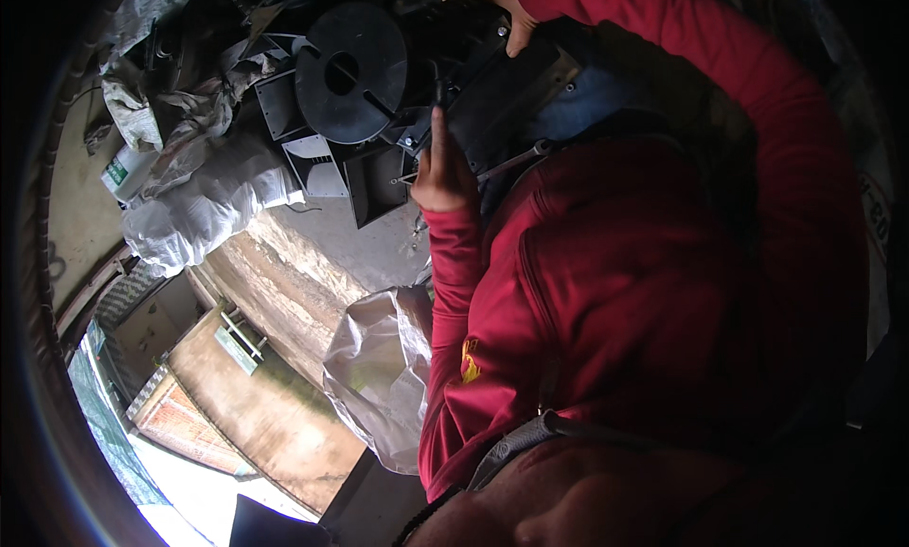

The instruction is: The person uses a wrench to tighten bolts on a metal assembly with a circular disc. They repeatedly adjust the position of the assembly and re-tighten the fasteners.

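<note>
The left hand (443,182) is at the near left side of a dark metal part (492,102), which lies in front of the person, between the two hands. Its index finger stretches away toward the far side, the tip against the dark pieces there, while the other fingers are curled in. A wrench (516,159) slants from the right up to this hand; whether the grip is closed on it I cannot tell. The right hand (511,12) reaches over the far end of the dark metal part, its grip wide, with the thumb down against the part and the fingers spread off to the left. A bolt (502,33) is just beside that thumb, and another bolt (409,142) sits near the left hand's fingers.

To the left of the part is a black round disc (379,50) with a hole in its middle and slots cut in from its rim. Dark box-like pieces (377,182) lie just nearer than the disc, on the grey floor (355,230). Farther left are a crumpled white sack (204,206) and a white bottle (128,173) with a green label. A clear plastic bag (383,367) stands near, beside the left red sleeve (453,263).
</note>
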Action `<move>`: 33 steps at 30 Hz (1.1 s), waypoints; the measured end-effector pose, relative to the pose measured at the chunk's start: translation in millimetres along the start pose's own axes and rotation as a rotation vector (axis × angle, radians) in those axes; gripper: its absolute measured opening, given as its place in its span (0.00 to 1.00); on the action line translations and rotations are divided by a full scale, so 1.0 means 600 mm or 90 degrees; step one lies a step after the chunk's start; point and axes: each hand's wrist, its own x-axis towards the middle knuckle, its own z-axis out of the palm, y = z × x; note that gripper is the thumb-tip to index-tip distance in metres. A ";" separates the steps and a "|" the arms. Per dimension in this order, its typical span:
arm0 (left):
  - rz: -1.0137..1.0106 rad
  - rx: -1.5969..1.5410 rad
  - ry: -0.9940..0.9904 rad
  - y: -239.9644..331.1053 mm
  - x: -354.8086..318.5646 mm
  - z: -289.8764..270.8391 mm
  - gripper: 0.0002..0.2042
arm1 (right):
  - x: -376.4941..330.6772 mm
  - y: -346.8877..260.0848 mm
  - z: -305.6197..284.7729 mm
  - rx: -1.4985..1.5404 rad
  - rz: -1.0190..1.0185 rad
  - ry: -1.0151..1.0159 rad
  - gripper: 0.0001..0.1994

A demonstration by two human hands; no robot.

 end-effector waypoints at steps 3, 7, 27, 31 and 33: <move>-0.032 -0.075 0.019 -0.004 -0.003 0.004 0.24 | 0.004 0.008 0.018 -0.033 -0.009 0.042 0.55; 0.016 -0.103 0.142 0.011 0.004 -0.037 0.29 | 0.001 -0.001 -0.002 -0.020 0.048 -0.028 0.55; 0.033 -0.166 0.197 0.007 0.008 -0.010 0.26 | 0.008 0.015 0.012 -0.008 0.022 0.001 0.56; -0.055 -0.055 -0.022 -0.004 -0.016 -0.006 0.26 | 0.019 0.000 0.020 -0.019 -0.042 0.015 0.58; -0.009 -0.082 0.025 0.012 0.015 -0.011 0.26 | -0.007 -0.008 -0.014 -0.025 0.066 -0.045 0.58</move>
